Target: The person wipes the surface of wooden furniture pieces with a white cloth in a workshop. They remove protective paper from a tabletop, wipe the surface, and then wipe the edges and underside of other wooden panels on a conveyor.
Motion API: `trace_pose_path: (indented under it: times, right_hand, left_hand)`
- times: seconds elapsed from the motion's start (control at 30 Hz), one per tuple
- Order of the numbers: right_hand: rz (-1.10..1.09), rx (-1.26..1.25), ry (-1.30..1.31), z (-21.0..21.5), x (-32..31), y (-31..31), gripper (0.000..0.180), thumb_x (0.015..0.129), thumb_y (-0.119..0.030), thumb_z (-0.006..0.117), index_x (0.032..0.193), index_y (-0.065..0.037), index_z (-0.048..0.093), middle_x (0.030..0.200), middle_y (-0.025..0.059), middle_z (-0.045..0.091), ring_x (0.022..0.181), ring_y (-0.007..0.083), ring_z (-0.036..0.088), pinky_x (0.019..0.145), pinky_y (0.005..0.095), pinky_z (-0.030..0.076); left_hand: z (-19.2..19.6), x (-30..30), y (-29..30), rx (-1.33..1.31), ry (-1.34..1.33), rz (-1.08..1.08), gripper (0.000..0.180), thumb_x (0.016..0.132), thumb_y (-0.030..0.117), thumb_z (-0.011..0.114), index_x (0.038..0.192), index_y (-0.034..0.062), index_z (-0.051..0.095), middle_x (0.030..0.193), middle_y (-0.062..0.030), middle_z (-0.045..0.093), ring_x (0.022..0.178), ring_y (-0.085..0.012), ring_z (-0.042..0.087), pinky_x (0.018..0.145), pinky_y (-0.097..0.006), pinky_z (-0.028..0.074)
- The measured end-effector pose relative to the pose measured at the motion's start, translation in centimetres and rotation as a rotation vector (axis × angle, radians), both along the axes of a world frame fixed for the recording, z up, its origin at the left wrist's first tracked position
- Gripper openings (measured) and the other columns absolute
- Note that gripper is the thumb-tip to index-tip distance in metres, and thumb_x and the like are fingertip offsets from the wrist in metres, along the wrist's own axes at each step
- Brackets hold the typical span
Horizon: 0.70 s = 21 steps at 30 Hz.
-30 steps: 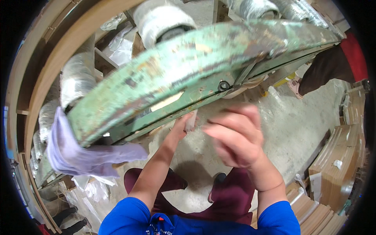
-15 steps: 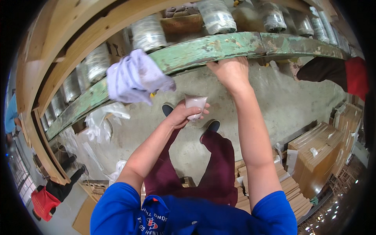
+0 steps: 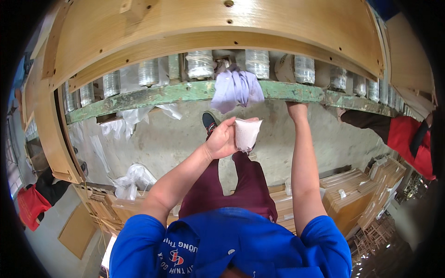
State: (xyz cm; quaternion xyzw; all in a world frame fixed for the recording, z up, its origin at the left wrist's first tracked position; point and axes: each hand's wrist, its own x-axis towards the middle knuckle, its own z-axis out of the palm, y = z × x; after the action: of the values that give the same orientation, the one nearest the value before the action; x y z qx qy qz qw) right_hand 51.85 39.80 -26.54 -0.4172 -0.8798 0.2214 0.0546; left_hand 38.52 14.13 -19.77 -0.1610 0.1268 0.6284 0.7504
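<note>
In my left hand [image 3: 223,140] is a small clear plastic bag [image 3: 247,135] filled with something pale pinkish, held upright above the floor. My right hand [image 3: 297,109] reaches to the near edge of a worn green rail [image 3: 176,94], and its fingers are hidden at the rail's underside. A lavender cloth [image 3: 238,89] drapes over that rail between my two hands. Behind the rail runs a row of rollers wrapped in clear film [image 3: 257,64], with a large varnished wooden piece [image 3: 194,23] on top.
Stacked wooden boards [image 3: 347,190] lie behind me at the lower right. Crumpled clear plastic [image 3: 134,180] rests on the concrete floor at left. One person in red [image 3: 410,139] is close at the right, and another person [image 3: 34,204] is at the far left.
The view has shifted, bringing more of the wooden piece in. My left hand has turned the bag more upright. My right hand has slipped further under the rail.
</note>
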Motion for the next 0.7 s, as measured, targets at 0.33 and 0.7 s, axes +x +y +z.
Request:
trace_pose_path:
  times: [0.33,0.7]
  right_hand:
    - [0.11,0.141,0.152,2.8,1.3,-5.5,0.017,0.083,-0.008,0.059,0.094,0.002,0.05,0.092,0.0198,0.058,0.09,0.0322,0.054,0.083,0.0403,0.043]
    - [-0.059,-1.121,0.344,12.6,10.0,-0.3,0.024,0.093,-0.003,0.045,0.117,0.0,0.041,0.092,0.0136,0.065,0.072,0.0139,0.061,0.069,0.0264,0.049]
  left_hand:
    - [0.8,-1.6,-0.7,0.143,0.047,-0.153,0.066,0.085,0.035,0.062,0.137,0.0139,0.029,0.114,-0.0137,0.053,0.1,-0.028,0.059,0.073,-0.036,0.054]
    - [2.7,6.1,10.0,-0.271,0.783,0.097,0.034,0.086,0.013,0.062,0.113,0.0022,0.045,0.098,-0.0043,0.056,0.081,-0.0082,0.055,0.068,-0.022,0.045]
